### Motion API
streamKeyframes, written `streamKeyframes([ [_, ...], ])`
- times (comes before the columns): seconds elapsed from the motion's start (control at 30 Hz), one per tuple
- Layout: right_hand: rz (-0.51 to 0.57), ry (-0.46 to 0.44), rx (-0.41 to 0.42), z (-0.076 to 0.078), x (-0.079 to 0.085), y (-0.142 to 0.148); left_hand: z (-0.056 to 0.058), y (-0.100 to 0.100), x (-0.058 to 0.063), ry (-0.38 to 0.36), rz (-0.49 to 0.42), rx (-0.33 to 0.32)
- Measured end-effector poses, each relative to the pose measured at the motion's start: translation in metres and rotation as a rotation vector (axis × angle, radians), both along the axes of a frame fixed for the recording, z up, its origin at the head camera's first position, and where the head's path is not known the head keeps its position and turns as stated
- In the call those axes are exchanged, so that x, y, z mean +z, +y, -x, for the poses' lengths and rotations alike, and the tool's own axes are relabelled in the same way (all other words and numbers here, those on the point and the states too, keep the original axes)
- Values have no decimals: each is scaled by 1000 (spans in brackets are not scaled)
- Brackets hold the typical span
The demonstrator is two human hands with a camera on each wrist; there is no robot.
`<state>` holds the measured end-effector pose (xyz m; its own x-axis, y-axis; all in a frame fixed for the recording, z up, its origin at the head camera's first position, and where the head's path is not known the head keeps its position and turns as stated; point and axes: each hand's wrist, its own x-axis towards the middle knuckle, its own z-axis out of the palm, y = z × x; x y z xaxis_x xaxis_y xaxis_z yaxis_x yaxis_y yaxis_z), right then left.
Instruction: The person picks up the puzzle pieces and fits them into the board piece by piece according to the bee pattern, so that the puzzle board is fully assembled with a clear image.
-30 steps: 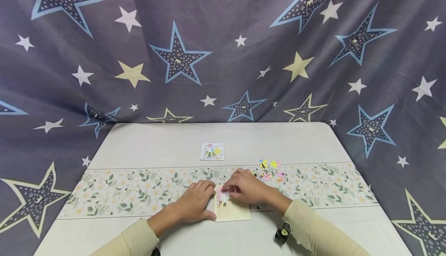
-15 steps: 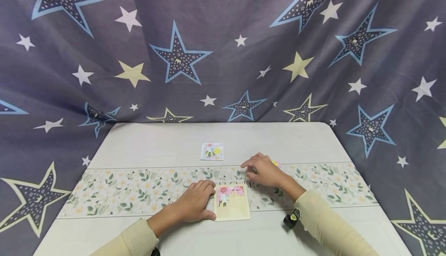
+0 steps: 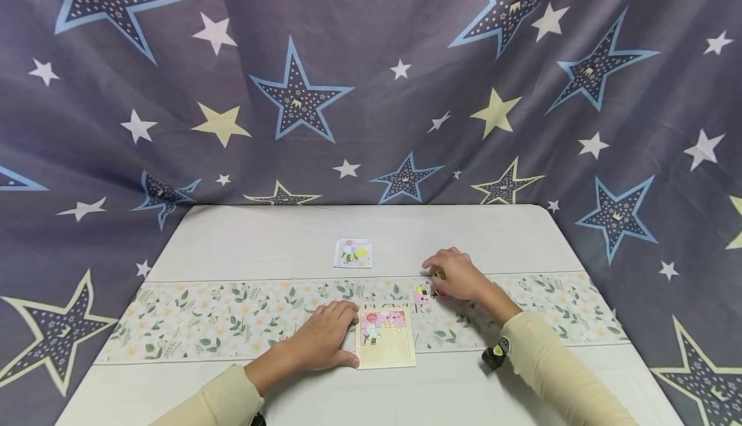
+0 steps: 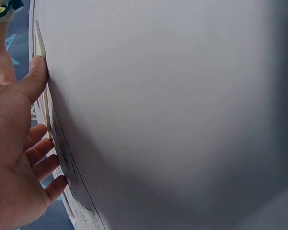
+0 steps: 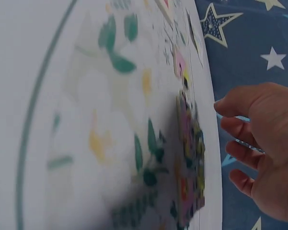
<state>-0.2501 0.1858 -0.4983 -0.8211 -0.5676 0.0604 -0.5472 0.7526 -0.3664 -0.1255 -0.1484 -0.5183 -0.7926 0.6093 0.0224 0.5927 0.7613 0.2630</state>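
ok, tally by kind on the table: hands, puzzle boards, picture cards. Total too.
Hands: 2 (left hand, right hand)
Puzzle board: 1
Picture card: 1
Total: 4
Loose pieces not tallied, partly hidden by the right hand.

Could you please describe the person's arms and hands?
The left hand and right hand are bare. Both sleeves are plain cream. A black device with a yellow patch sits at the right cuff; a black part shows by the left cuff.
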Motion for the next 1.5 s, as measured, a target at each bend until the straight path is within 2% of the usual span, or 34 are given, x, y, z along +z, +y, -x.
streamKeyframes([
  [0.33,-86,-3,-51,13,-8,17,1,0,0,-29,14,13],
  [0.53,-105,-28,-52,17,-11,20,0,0,1,-5,11,2],
  [0.77,-109,-49,-39,21,-8,20,1,-1,0,31,3,-7],
  [1.27,-102,-55,-44,26,-13,18,2,1,0,-13,19,7],
  [1.5,-74,-48,-19,26,-12,20,1,1,0,14,16,-4],
])
